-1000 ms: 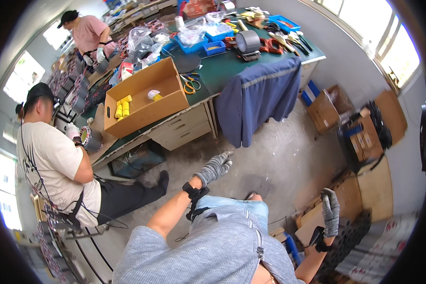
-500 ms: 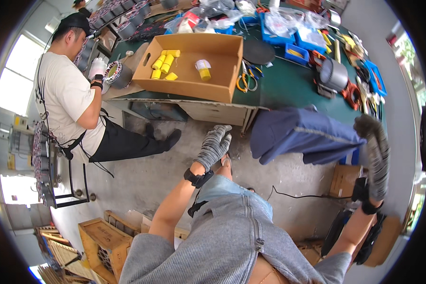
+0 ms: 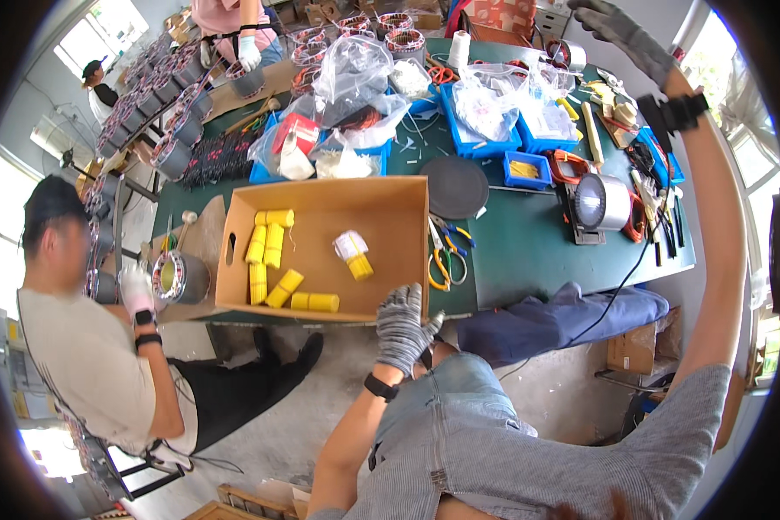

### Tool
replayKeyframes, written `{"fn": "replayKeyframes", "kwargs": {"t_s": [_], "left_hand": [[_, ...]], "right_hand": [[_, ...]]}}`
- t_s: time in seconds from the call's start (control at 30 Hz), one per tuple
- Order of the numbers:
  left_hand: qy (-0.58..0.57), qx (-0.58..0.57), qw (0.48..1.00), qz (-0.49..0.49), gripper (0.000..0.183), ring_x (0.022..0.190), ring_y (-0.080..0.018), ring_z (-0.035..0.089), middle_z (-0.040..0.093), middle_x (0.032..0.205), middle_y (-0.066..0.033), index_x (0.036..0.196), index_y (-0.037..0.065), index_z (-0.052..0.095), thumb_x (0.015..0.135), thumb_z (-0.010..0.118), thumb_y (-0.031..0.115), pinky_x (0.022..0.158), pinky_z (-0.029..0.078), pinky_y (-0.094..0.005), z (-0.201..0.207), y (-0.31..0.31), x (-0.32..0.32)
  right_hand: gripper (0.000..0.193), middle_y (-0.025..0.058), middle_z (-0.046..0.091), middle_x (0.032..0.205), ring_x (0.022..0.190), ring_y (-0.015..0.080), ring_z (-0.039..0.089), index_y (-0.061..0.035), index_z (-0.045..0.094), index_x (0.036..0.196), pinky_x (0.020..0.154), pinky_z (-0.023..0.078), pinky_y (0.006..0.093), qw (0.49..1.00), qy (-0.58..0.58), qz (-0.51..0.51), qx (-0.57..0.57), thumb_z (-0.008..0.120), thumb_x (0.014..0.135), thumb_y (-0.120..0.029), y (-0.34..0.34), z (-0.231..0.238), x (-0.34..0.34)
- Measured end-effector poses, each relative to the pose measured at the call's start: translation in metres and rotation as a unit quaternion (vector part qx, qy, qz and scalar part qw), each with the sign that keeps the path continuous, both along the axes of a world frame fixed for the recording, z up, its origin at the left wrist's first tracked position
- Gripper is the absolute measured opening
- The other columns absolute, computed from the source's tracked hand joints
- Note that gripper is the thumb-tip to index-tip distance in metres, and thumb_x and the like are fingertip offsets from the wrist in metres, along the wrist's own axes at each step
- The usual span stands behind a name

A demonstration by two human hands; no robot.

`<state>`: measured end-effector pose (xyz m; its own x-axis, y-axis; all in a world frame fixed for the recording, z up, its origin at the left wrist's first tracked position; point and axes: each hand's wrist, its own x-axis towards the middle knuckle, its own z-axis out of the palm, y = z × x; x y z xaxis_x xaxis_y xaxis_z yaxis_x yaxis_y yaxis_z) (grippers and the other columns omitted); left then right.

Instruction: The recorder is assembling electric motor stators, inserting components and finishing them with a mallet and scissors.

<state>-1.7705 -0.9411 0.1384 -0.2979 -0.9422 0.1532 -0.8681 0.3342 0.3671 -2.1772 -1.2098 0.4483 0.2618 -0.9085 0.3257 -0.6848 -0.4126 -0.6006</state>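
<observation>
My left hand (image 3: pixel 400 328), in a grey knitted glove, is open with its fingers stretched up and the thumb apart. It is at the near right corner of an open brown cardboard box (image 3: pixel 325 198); whether it touches the box I cannot tell. Several yellow rolls (image 3: pixel 274 245) lie inside the box, along with one partly wrapped in white (image 3: pixel 352 246). My right hand (image 3: pixel 624 33), gloved the same way, is raised at the upper right with fingers outstretched and nothing seen in it. Beside the box lie scissors and pliers (image 3: pixel 449 253).
The green table (image 3: pixel 529 247) bears blue bins (image 3: pixel 481 143) of plastic bags, a black disc (image 3: pixel 458 187) and a grey motor housing (image 3: pixel 602 202). Blue cloth (image 3: pixel 555 328) is at its front edge, with a dark cord across it. A co-worker (image 3: pixel 87 329) handles a wound stator (image 3: pixel 182 276) at left.
My right hand has risen from beside the blue cloth to the upper right. My left hand is now at the box corner. The view has shifted, showing more of the table's far side.
</observation>
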Motion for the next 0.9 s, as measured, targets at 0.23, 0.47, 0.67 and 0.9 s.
{"fn": "replayKeyframes", "kwargs": {"t_s": [0.23,0.47,0.67,0.9], "left_hand": [[-0.031,0.146,0.989,-0.012,0.057,0.090,-0.0314,0.054,0.055,0.104,-0.0178,0.124,0.000,0.038,0.079,0.050,0.033,0.080,0.042,-0.0429,-0.027,-0.031,-0.016],[0.043,0.280,0.959,-0.002,0.056,0.095,-0.0351,0.054,0.054,0.108,-0.0237,0.127,0.003,0.037,0.081,0.048,0.034,0.084,0.041,-0.0440,0.008,-0.029,-0.010],[0.037,0.365,0.930,-0.026,0.046,0.093,-0.0330,0.056,0.055,0.106,-0.0201,0.122,0.007,0.045,0.082,0.049,0.029,0.082,0.043,-0.0421,-0.017,-0.091,-0.015],[0.029,0.393,0.918,-0.038,0.044,0.091,-0.0322,0.057,0.056,0.105,-0.0192,0.122,0.009,0.045,0.082,0.049,0.027,0.080,0.044,-0.0415,-0.051,-0.134,0.001]], "right_hand": [[0.025,0.0106,0.058,0.093,0.085,0.0187,0.057,-0.0056,0.053,0.096,0.077,0.043,0.0319,0.967,0.236,-0.093,-0.024,0.042,0.088,-0.026,-0.170,-0.088,0.002],[0.025,0.0189,0.061,0.089,0.086,0.0332,0.057,-0.0051,0.060,0.089,0.075,0.044,0.0389,0.956,0.057,-0.282,-0.062,0.051,0.078,-0.025,-0.283,-0.251,-0.027],[0.029,0.0172,0.055,0.102,0.094,0.0342,0.053,-0.0100,0.054,0.106,0.083,0.042,0.0393,0.895,0.093,-0.424,-0.101,0.052,0.079,-0.021,-0.360,-0.335,-0.054],[0.032,0.0197,0.059,0.096,0.090,0.0363,0.056,-0.0079,0.057,0.096,0.081,0.044,0.0443,0.903,0.237,-0.349,0.084,0.048,0.078,-0.033,-0.464,-0.448,-0.072]]}}
